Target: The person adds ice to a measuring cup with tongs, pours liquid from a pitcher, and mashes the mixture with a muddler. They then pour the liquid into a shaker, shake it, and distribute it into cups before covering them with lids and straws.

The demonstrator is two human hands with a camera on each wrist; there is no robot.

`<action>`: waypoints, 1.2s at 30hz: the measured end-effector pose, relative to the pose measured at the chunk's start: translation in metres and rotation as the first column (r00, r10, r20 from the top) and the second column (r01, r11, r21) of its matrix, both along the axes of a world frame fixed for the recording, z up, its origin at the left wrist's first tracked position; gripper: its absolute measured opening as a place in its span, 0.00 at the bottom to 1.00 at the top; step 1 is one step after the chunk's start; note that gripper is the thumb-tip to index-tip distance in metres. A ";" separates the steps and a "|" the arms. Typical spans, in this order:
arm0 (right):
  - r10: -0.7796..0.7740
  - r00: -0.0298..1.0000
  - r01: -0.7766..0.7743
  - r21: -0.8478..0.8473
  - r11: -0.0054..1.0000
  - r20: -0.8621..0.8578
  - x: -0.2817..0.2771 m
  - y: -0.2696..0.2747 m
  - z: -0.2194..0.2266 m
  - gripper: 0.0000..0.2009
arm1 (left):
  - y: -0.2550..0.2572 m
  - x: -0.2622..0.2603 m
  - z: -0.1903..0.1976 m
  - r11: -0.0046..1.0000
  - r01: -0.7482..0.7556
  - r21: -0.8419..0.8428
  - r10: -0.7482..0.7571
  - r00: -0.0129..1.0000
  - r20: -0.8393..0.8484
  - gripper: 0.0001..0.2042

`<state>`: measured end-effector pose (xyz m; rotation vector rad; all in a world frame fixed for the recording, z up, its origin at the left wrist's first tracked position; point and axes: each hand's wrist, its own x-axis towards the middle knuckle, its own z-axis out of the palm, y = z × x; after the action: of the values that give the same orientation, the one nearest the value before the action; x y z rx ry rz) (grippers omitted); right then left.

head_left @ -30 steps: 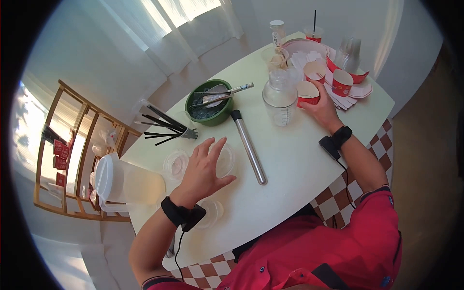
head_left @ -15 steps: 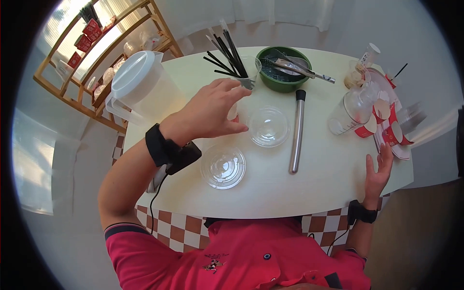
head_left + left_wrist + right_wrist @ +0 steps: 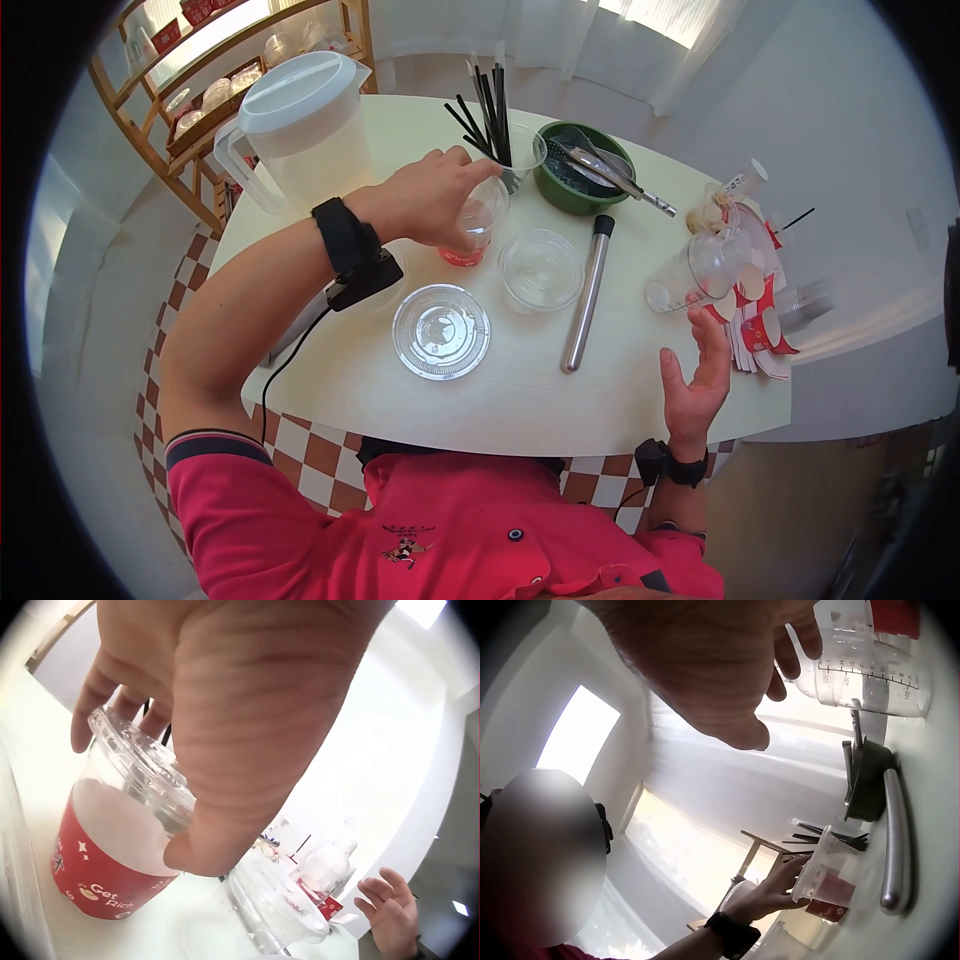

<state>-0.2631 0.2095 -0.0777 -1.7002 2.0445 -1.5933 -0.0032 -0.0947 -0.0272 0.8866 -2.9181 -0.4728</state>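
Note:
My left hand (image 3: 425, 205) reaches over a clear lidded plastic cup (image 3: 105, 862) with a red "Get Rich" sleeve. In the left wrist view its thumb lies against the near side and the fingers pass behind the lid's far edge, gripping the cup near its top. Beside the cup are a round clear lid (image 3: 441, 332) and a clear plastic container (image 3: 541, 270). My right hand (image 3: 695, 385) is held up with spread fingers and holds nothing. Nearest to it is a clear shaker bottle (image 3: 870, 682) with printed measuring marks, behind its fingertips in the head view.
A lidded pitcher (image 3: 310, 135) stands at the back left. Black straws (image 3: 490, 115) in a clear cup and a green bowl (image 3: 575, 195) with tongs stand behind. A metal muddler (image 3: 588, 295) lies mid-table. Red paper sleeves (image 3: 765, 330) and stacked cups (image 3: 803, 303) sit at right.
My left hand has gone from hovering over the clear plastic pieces to the sleeved cup. My right hand has left the red paper sleeve it touched and drawn back. The head view has turned.

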 end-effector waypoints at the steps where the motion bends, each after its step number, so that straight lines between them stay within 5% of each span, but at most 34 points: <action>1: 0.024 1.000 -0.024 -0.007 1.000 -0.008 0.004 -0.005 0.002 0.29 | 0.001 0.003 0.006 1.000 0.002 0.001 -0.002 1.000 -0.028 0.43; 13: 0.379 0.884 -0.368 0.094 0.925 -0.273 0.066 -0.100 0.042 0.32 | 0.028 0.031 0.079 0.991 -0.005 -0.134 -0.021 0.982 -0.188 0.41; 16: 0.496 0.802 -0.427 0.260 0.866 -0.333 0.078 -0.137 0.047 0.32 | 0.038 0.039 0.096 0.985 -0.037 -0.169 0.007 0.985 -0.172 0.41; 19: 0.616 0.685 -0.405 0.500 0.765 -0.388 0.077 -0.179 0.037 0.30 | 0.040 0.045 0.094 0.974 -0.053 -0.220 0.020 0.988 -0.150 0.41; 22: 0.657 0.641 -0.209 0.734 0.647 -0.397 0.091 -0.206 0.048 0.25 | 0.040 0.048 0.086 0.968 -0.061 -0.244 0.036 0.994 -0.104 0.41; 31: 0.682 0.600 -0.027 0.842 0.539 -0.417 0.110 -0.232 0.034 0.15 | 0.031 0.051 0.071 0.963 -0.078 -0.256 0.053 0.993 -0.103 0.42; 36: 0.569 0.648 -0.075 0.701 0.709 -0.506 0.104 -0.231 0.043 0.12 | 0.032 0.055 0.071 0.964 -0.090 -0.250 0.057 0.989 -0.134 0.42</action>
<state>-0.1594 -0.0211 -0.0351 -2.3580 1.9206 -0.0234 0.0517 -0.0632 0.0434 0.8891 -2.7375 -0.1365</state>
